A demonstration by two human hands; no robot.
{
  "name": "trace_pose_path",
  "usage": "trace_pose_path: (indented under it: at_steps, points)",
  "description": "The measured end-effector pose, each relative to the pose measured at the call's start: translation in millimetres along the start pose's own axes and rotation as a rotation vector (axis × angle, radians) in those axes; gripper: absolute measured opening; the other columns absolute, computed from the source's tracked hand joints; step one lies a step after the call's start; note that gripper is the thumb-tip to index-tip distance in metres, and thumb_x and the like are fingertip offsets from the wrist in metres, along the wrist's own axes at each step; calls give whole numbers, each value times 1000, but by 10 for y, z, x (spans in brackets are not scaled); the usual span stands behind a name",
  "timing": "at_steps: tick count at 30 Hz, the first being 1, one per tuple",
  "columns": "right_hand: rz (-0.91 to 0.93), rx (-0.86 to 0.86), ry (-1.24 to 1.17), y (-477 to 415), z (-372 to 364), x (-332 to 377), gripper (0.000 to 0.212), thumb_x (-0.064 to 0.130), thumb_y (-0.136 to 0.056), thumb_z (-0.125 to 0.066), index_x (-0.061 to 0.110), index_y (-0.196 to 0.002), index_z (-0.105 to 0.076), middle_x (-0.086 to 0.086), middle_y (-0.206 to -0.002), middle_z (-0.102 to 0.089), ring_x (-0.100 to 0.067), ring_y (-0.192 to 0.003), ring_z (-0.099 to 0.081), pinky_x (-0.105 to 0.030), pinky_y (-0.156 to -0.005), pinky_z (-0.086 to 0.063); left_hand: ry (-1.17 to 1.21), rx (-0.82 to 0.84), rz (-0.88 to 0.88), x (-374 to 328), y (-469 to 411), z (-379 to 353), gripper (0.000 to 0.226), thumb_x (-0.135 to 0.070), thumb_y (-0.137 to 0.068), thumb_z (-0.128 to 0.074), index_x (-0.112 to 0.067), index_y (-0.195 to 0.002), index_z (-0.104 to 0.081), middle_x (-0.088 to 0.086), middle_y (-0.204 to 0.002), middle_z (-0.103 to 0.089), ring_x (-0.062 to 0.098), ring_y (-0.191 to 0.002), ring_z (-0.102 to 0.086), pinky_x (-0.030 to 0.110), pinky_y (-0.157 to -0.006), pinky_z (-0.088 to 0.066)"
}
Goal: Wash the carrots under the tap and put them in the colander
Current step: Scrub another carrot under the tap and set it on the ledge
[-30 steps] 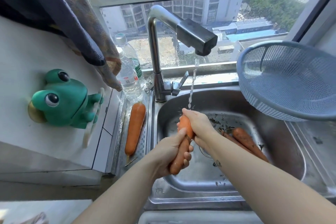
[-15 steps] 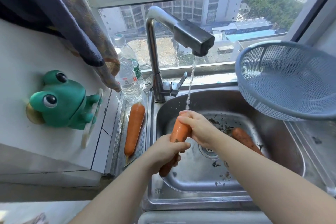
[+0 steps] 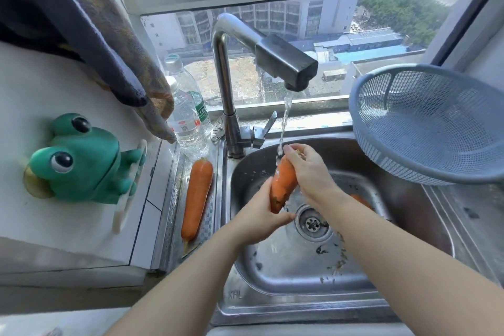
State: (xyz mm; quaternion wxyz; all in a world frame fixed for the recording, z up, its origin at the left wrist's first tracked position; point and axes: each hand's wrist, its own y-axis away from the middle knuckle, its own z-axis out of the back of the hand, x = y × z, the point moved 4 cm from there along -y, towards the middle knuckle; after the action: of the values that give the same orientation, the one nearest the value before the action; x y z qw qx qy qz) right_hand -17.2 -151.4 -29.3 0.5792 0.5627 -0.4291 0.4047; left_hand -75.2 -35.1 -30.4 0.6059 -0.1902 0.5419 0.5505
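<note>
Item: carrot [image 3: 283,183] | place: under the tap [image 3: 286,63] stream, back-left corner of the sink [image 3: 300,305] | axis: steep, thick end up | grip: our left hand [image 3: 259,219] clasped its lower end, right hand [image 3: 311,172] its top | colander [image 3: 409,155]: we judged it rightward, nearer right hand

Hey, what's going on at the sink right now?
A person is rinsing an orange carrot under water running from the steel tap, over the stainless steel sink. The left hand grips its lower end and the right hand holds its top. A second carrot lies in the basin behind the right forearm, and a third carrot lies on the ledge left of the sink. The blue plastic mesh colander sits to the right; no carrot shows in it.
</note>
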Motion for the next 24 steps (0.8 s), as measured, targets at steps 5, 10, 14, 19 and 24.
trace_pose_path:
  at_steps: [5, 10, 14, 19, 24]
  points:
    - [171, 20, 40, -20, 83, 265, 20, 33, -96, -54, 18, -108, -57, -10, -104, -61, -21, -91, -60, -32, -77, -55, 371, -4, 13, -83, -118, 138, 44, -13, -81, -49, -41, -114, -58, 1, -106, -67, 16, -93, -62, 31, -86, -47]
    - [209, 83, -1, -5, 81, 389, 16, 36, -93, -57, 22, -100, -59, -13, -99, -62, -22, -87, -61, -36, -77, -55, 297, -90, -47, -89, -214, 188, 32, -21, -99, -51, -22, -130, -55, 7, -117, -67, 16, -101, -66, 29, -89, -51]
    - [196, 90, -28, 24, 56, 398, 17, 34, -95, -54, 19, -103, -59, -5, -95, -61, -15, -84, -60, -27, -72, -50, 54, -151, -96, -130, -209, 151, 43, -20, -89, -66, -24, -129, -49, 1, -113, -63, 11, -93, -64, 26, -82, -53]
    - [175, 140, -34, 76, -45, 408, 8, 29, -95, -55, 23, -96, -59, -4, -92, -63, -12, -82, -61, -26, -76, -54, -33, -200, -166, -103, -132, 98, 77, -19, -77, -77, -31, -139, -33, -7, -126, -52, 5, -106, -54, 24, -92, -45]
    - [175, 164, 16, 83, -85, 416, 11, 28, -94, -57, 17, -96, -60, -1, -83, -62, -8, -73, -60, -24, -70, -54, 201, -144, -91, -115, -102, 133, 48, -22, -86, -70, -24, -129, -48, -2, -98, -66, 12, -78, -65, 31, -79, -54]
